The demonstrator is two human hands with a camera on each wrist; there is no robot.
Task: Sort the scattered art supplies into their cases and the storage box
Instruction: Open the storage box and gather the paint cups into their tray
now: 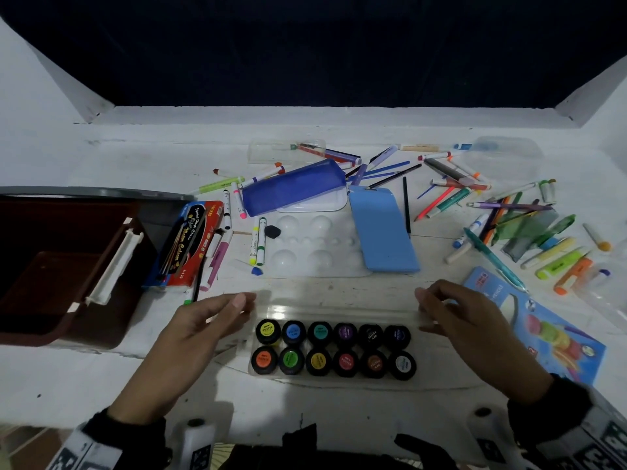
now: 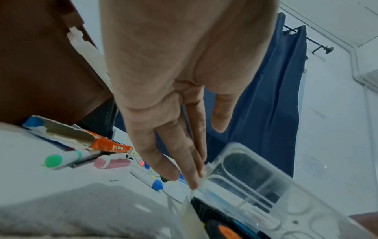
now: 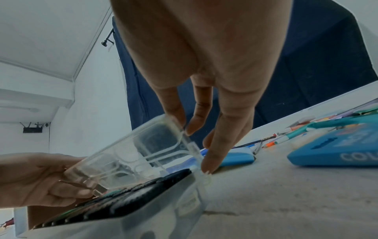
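Note:
A clear plastic paint case [image 1: 336,384] lies at the near edge of the white table, holding two rows of black poster-paint jars [image 1: 319,362] with coloured caps. Its transparent lid [image 1: 339,307] stands tilted up over the far side of the jars. My left hand [image 1: 239,305] pinches the lid's left end between thumb and fingers, seen from the wrist at the lid [image 2: 255,177] corner. My right hand [image 1: 428,301] pinches the lid's right end; in the right wrist view its fingertips [image 3: 210,161] sit on either side of the lid [image 3: 131,155] edge.
An open brown storage box [image 1: 51,266] stands at the left, beside a red watercolour carton [image 1: 190,239]. Beyond the case lie a white palette [image 1: 312,245], a blue pencil pouch [image 1: 295,188] and a light blue card [image 1: 380,228]. Markers and pencils [image 1: 492,212] are strewn at the right, near a blue pencil box [image 1: 543,327].

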